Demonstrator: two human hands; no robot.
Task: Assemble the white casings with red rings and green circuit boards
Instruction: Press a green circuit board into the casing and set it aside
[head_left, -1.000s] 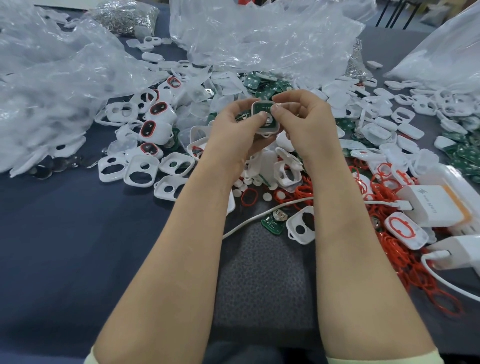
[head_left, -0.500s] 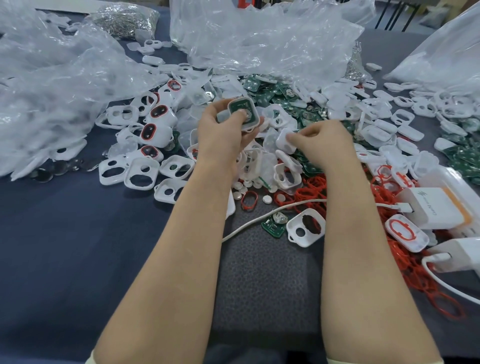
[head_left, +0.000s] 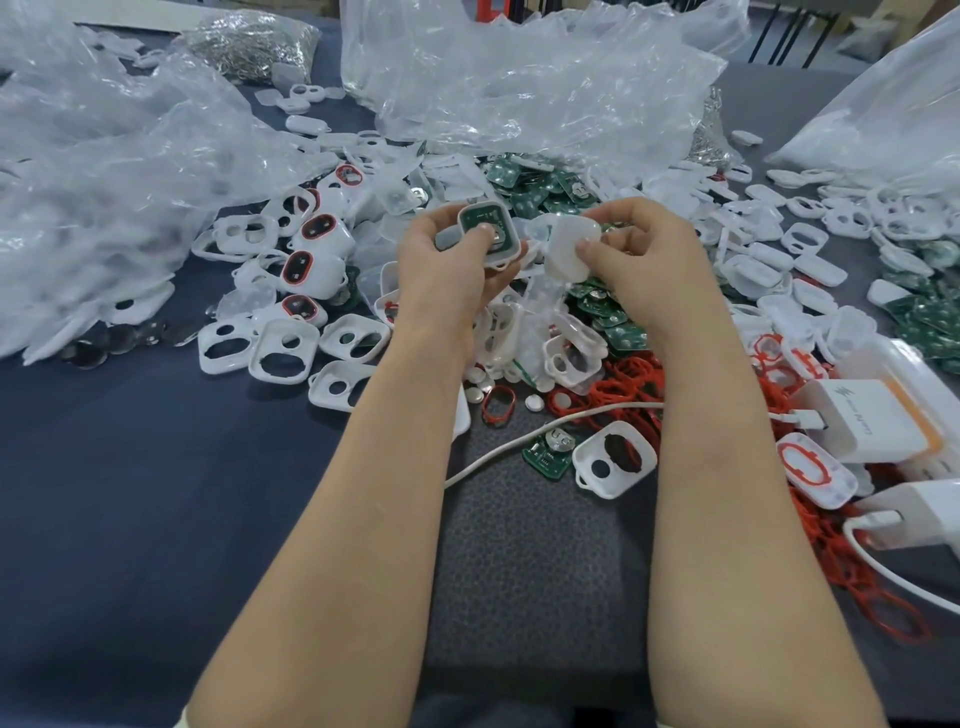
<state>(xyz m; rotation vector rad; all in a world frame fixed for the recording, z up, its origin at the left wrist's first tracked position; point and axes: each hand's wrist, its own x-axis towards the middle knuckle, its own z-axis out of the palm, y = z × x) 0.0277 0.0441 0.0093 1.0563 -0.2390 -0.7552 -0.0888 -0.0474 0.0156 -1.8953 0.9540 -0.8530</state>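
My left hand (head_left: 447, 270) grips a white casing (head_left: 488, 231) with a green circuit board seated inside, its open face turned up toward me. My right hand (head_left: 644, 260) pinches a plain white cover piece (head_left: 569, 249) just to the right of that casing, the two parts a small gap apart. Both hands hover above the pile in the middle of the table. Loose red rings (head_left: 623, 384) lie under my right forearm, and green circuit boards (head_left: 535, 187) are heaped behind my hands.
Crumpled clear plastic bags (head_left: 130, 176) fill the left and back. Finished casings with red rings (head_left: 311, 260) and empty white frames (head_left: 283, 348) lie on the left. White chargers (head_left: 872, 421) and a cable (head_left: 519, 441) sit at right on the dark blue table (head_left: 156, 493).
My hands parted from holding one casing together; the right hand dropped to the pile, took up a white cover and has risen back beside the casing in my left hand.
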